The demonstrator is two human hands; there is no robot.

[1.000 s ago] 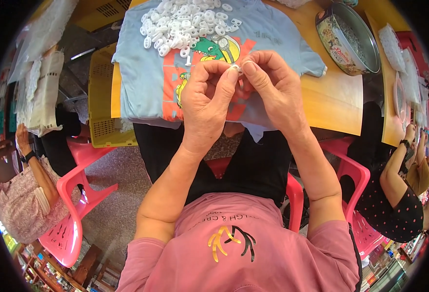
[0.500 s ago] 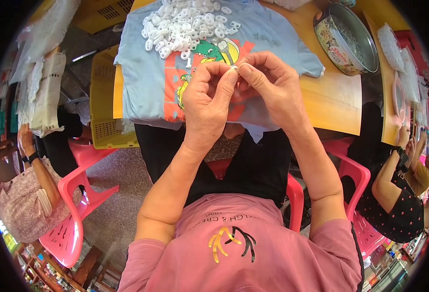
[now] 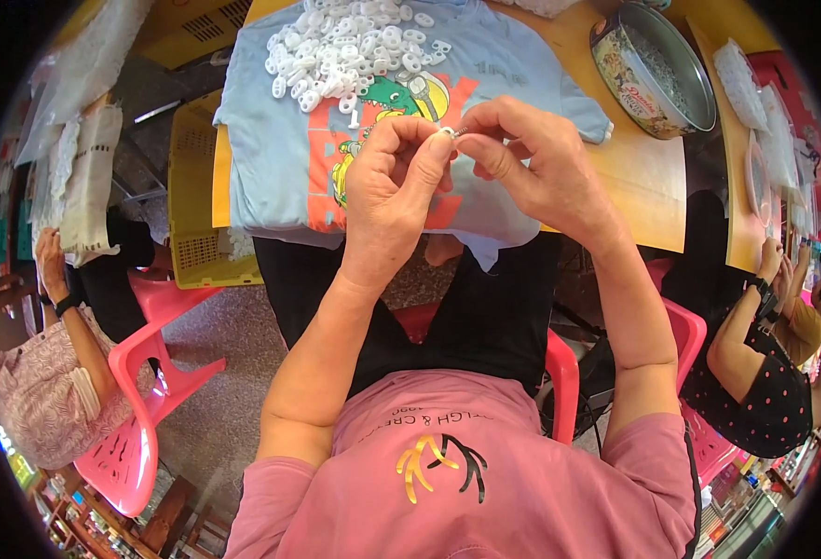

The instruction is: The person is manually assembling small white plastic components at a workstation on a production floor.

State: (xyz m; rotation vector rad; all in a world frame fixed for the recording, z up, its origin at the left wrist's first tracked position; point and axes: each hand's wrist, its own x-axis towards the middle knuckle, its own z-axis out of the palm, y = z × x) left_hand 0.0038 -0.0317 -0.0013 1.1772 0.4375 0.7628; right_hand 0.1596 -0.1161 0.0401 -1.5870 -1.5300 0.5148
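Note:
My left hand (image 3: 394, 182) pinches a small white plastic cord-lock piece (image 3: 447, 131) between thumb and forefinger. My right hand (image 3: 539, 158) meets it from the right, thumb and forefinger closed on a tiny grey piece that looks like a metal spring (image 3: 461, 132). Both hands are raised over a light blue T-shirt (image 3: 275, 177) with a cartoon print, spread on the table. Beyond them lies a heap of white two-hole cord-lock pieces (image 3: 336, 51). One white stem-shaped piece (image 3: 354, 120) is apart from the heap, on the near side.
An oval tin (image 3: 639, 93) of small grey metal bits stands on the wooden table (image 3: 648, 191), far right. A yellow crate (image 3: 207, 252) is at the table's left. People sit on both sides, by pink chairs (image 3: 136, 447). Clear plastic bags (image 3: 741, 88) lie at right.
My right hand has drawn slightly right and its wrist has turned, so the grey spring-like piece now shows between the fingertips. My left hand still holds the white piece.

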